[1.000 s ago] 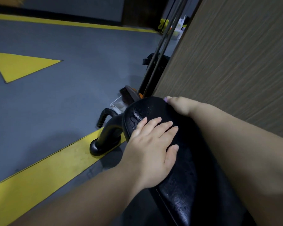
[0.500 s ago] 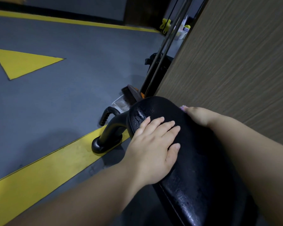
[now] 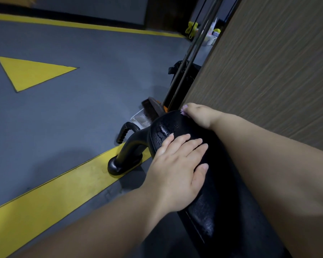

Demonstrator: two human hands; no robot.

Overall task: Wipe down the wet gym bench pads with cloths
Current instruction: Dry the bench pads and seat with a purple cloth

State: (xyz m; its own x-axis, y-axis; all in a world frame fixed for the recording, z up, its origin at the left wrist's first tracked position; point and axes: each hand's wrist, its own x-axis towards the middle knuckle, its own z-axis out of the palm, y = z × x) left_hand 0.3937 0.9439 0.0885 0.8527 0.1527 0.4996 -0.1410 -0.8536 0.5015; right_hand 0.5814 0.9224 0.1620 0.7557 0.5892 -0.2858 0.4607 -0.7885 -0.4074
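Black vinyl bench pad (image 3: 168, 125) still beaded wet.
Left hand (image 3: 175, 170) fingers flat mid-pad; right hand (image 3: 198, 114) returns to pad's far end, fingers' grip unclear.

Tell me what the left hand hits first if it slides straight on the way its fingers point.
Probably the wrist of the right hand, which lies across the bench pad just ahead of the left hand. Only a short strip of wet pad separates them; the wood-grain wall is behind.
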